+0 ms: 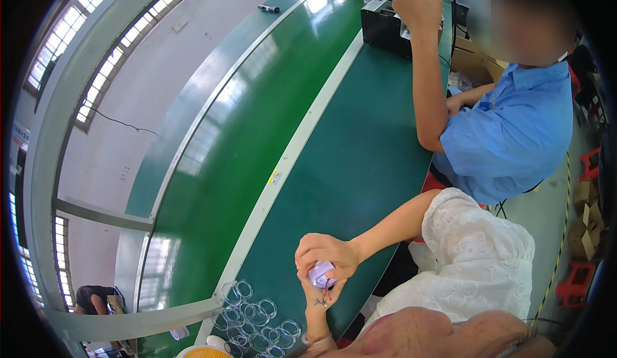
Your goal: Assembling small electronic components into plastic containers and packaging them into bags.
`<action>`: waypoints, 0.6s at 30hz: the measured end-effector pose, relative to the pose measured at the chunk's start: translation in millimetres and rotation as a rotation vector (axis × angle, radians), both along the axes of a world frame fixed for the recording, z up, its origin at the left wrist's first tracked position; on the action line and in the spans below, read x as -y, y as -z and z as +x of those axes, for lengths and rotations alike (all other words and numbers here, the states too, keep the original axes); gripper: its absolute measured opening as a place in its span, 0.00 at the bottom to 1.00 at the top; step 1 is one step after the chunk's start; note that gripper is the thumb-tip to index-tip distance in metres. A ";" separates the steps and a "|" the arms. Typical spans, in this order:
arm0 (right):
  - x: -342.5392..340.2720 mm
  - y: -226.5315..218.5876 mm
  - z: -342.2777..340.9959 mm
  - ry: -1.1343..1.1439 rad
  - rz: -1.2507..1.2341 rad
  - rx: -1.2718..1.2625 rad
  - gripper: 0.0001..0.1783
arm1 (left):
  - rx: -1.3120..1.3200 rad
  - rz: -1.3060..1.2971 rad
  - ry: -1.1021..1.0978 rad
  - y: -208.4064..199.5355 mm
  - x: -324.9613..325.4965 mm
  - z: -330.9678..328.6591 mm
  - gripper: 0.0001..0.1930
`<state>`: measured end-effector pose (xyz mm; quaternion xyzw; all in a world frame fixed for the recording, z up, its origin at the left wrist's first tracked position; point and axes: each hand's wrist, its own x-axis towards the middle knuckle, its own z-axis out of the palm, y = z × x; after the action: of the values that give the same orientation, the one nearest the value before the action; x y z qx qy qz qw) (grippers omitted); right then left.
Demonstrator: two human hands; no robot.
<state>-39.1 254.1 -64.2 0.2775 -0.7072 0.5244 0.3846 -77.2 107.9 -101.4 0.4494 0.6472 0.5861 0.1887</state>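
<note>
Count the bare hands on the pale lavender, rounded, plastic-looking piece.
2: the person's bare right hand at the upper side of the pale lavender piece in the picture, and the bare left hand at its lower side, partly hidden.

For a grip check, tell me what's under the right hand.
Under the right hand: a pale round part with a red wire, and the left hand below. The right hand covers some of the part; its underside is hidden.

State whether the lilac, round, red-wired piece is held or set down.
Held: the right hand curls over the lilac piece, the left hand against it.
</note>
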 end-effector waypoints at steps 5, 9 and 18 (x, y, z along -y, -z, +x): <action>-1.7 3.3 0.9 0.000 -0.116 0.139 0.18 | -0.094 0.019 -0.028 4.8 0.6 2.4 0.40; 2.1 5.7 -8.4 -0.096 -0.133 0.144 0.20 | -0.123 0.012 -0.114 3.3 6.2 4.3 0.41; -21.7 -19.4 -26.6 -0.264 0.181 0.595 0.31 | 0.264 0.057 -0.410 -12.9 -4.5 -11.1 0.44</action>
<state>-65.7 275.8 -44.8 0.2347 -0.7901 0.5626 0.0640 -88.3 112.3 -88.5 0.2333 0.6779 0.6838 0.1359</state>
